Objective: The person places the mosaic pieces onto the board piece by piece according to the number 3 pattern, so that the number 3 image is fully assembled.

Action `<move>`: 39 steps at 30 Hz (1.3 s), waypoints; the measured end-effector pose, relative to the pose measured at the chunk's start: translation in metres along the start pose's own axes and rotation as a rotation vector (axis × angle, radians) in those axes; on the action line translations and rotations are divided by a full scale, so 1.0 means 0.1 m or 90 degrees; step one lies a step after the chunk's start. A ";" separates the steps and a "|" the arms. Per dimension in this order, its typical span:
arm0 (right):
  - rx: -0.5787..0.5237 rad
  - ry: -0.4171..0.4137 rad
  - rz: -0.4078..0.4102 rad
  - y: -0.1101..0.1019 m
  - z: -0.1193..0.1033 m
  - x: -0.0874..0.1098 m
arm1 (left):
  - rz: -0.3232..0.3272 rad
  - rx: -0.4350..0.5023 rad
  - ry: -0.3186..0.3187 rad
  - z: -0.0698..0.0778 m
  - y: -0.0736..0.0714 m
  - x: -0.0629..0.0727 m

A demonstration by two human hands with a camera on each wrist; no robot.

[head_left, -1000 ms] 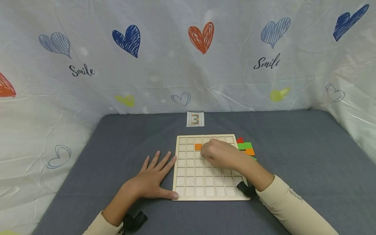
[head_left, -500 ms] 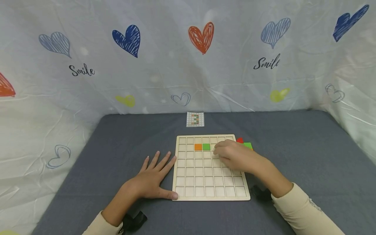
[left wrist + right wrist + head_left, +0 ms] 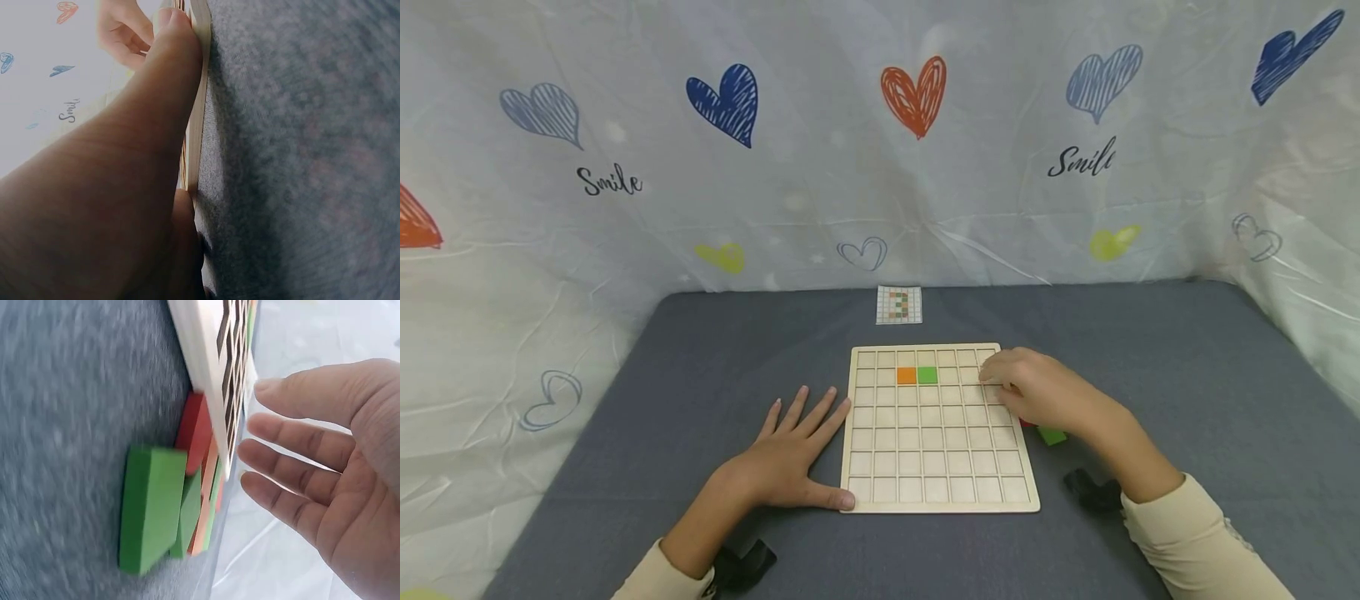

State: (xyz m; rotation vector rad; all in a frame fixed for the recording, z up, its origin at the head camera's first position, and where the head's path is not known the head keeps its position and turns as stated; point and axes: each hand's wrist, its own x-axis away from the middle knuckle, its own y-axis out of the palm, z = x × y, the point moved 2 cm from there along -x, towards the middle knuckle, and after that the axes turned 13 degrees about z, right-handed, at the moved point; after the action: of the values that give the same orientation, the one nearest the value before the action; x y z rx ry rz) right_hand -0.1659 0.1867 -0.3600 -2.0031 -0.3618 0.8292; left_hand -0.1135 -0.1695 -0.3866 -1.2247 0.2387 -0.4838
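A wooden grid board [image 3: 919, 439] lies flat on the grey cloth. One orange tile [image 3: 906, 376] and one green tile [image 3: 927, 375] sit side by side in its second row from the far edge. My left hand [image 3: 782, 467] is spread along the board's left side, its thumb touching the near corner. Over the right edge, my right hand [image 3: 1048, 393] has its fingers loosely bent; the right wrist view shows nothing between them. Below it in that view lie loose tiles against the board: a green one [image 3: 153, 506], a red one [image 3: 195, 432] and several more behind, partly hidden.
A small paper card [image 3: 898, 306] with a coloured grid pattern lies beyond the board. A white curtain [image 3: 820, 167] printed with hearts hangs behind the table [image 3: 760, 333]. Black wrist-worn devices [image 3: 1093, 490] show below the forearms.
The right hand has left the green tile in the cell beside the orange one and moved right to the board's edge, over the loose tiles. The left hand has stayed put.
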 end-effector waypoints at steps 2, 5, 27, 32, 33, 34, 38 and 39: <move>0.009 0.026 -0.006 -0.03 0.04 0.01 | 0.000 0.000 -0.002 0.00 0.00 0.00; 0.023 0.058 -0.014 -0.06 0.10 0.00 | -0.001 -0.001 -0.004 0.00 -0.01 0.00; 0.036 0.146 -0.054 -0.04 0.37 -0.18 | -0.001 0.004 -0.001 0.00 0.00 0.00; 0.030 0.173 -0.050 -0.05 0.44 -0.16 | -0.002 0.001 -0.002 0.00 0.00 -0.01; 0.029 0.179 -0.052 -0.05 0.45 -0.15 | -0.002 0.000 -0.002 0.00 0.00 -0.01; 0.028 0.182 -0.052 -0.06 0.45 -0.15 | -0.002 -0.002 -0.003 0.00 0.00 -0.01; 0.032 0.193 -0.053 -0.08 0.47 -0.13 | -0.003 0.000 -0.005 0.01 0.00 0.00; 0.033 0.194 -0.052 -0.08 0.47 -0.13 | -0.003 -0.001 -0.005 0.01 0.00 0.00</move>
State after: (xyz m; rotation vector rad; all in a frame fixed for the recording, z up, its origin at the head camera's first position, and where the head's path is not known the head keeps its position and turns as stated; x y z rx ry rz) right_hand -0.2066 0.2139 -0.3643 -2.0132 -0.2409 0.4676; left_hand -0.1134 -0.1689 -0.3863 -1.2287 0.2295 -0.4825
